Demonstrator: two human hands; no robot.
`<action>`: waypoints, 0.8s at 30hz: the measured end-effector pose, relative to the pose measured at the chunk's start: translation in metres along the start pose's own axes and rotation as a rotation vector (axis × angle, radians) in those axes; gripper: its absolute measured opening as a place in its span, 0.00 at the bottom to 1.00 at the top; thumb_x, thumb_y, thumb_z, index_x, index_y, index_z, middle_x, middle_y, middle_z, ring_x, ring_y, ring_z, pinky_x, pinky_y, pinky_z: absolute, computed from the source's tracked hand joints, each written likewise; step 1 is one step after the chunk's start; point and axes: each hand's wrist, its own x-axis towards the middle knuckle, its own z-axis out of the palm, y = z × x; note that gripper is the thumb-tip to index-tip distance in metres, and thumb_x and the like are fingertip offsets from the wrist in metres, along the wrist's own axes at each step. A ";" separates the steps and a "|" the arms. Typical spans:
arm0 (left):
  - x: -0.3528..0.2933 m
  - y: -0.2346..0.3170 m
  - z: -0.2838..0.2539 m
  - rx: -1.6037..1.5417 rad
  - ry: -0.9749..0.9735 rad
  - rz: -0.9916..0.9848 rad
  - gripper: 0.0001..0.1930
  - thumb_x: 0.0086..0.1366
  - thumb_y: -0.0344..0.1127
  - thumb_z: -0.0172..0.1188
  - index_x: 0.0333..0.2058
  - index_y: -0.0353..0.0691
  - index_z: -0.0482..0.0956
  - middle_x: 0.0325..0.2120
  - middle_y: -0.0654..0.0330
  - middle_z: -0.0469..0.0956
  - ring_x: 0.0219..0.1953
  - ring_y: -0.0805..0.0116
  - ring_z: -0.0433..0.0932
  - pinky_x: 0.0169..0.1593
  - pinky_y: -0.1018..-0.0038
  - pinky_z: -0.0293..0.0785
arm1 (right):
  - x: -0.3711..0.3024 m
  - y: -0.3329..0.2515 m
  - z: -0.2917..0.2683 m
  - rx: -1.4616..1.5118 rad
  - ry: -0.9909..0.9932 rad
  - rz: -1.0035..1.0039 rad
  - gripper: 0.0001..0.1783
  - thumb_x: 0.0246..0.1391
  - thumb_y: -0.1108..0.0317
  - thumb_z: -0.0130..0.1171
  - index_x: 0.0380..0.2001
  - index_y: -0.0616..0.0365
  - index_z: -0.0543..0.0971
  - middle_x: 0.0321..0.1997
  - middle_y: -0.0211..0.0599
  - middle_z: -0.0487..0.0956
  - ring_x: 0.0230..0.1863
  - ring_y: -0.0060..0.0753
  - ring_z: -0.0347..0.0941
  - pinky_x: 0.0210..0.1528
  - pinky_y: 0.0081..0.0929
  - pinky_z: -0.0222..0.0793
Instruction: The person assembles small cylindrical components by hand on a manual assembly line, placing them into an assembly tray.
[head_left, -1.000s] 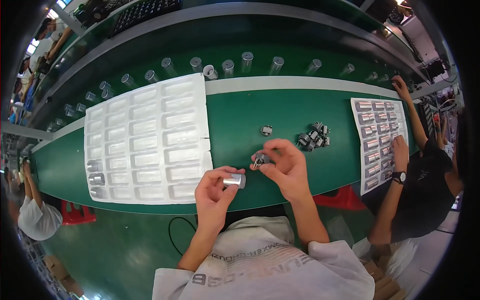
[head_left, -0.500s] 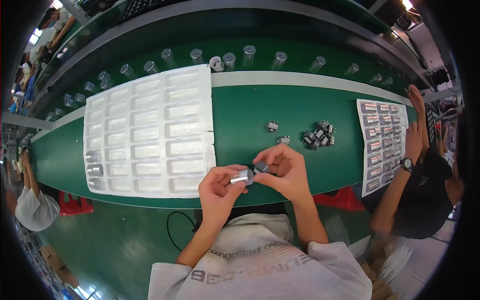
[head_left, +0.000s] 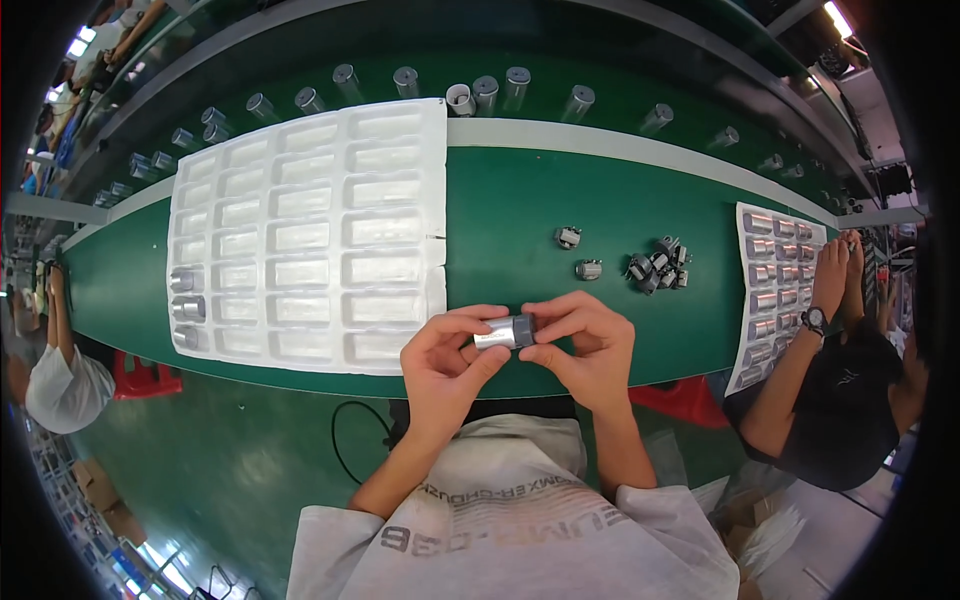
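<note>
In front of my body, my left hand (head_left: 438, 352) is closed round a silver metal cylinder (head_left: 494, 334), thumb and fingers along its sides. A dark grey cap (head_left: 523, 331) sits at the cylinder's right end. My right hand (head_left: 590, 345) pinches this cap between thumb and fingers. Cap and cylinder meet in line, lying almost level; how deep the cap sits cannot be seen. Beyond my right hand, two small grey-and-metal parts (head_left: 589, 270) lie apart from a heap of similar parts (head_left: 660, 265) on the green table.
To my left lies a white moulded tray (head_left: 437, 180), silver cylinders in several left-edge pockets. Silver cylinders (head_left: 579, 102) stand along a green strip behind a pale rail (head_left: 640, 147). At the right, a co-worker's hands (head_left: 830, 275) are beside a filled tray (head_left: 742, 290).
The dark cap, apart and tilted beside the cylinder before, now sits in line against its right end. My right hand has turned and levelled with the left. The whole view has shifted slightly.
</note>
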 end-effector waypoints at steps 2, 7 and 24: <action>0.001 0.000 0.000 0.008 -0.003 -0.005 0.13 0.58 0.12 0.63 0.41 0.29 0.75 0.50 0.42 0.75 0.51 0.61 0.78 0.50 0.71 0.81 | -0.002 -0.001 0.004 0.051 0.084 0.089 0.13 0.36 0.86 0.74 0.27 0.68 0.81 0.41 0.51 0.81 0.42 0.35 0.80 0.46 0.29 0.80; 0.002 0.001 -0.002 0.007 -0.009 -0.044 0.13 0.57 0.14 0.64 0.41 0.28 0.76 0.49 0.40 0.77 0.50 0.59 0.80 0.50 0.69 0.82 | -0.001 -0.008 0.007 0.018 0.071 0.069 0.14 0.38 0.83 0.75 0.32 0.68 0.83 0.41 0.50 0.81 0.41 0.37 0.81 0.44 0.30 0.80; 0.006 0.005 -0.003 0.081 0.011 -0.103 0.11 0.57 0.14 0.64 0.39 0.28 0.76 0.49 0.39 0.77 0.50 0.61 0.80 0.49 0.71 0.81 | 0.025 -0.018 0.000 -0.355 -0.111 0.026 0.18 0.35 0.77 0.77 0.35 0.61 0.86 0.35 0.39 0.84 0.35 0.31 0.81 0.38 0.22 0.75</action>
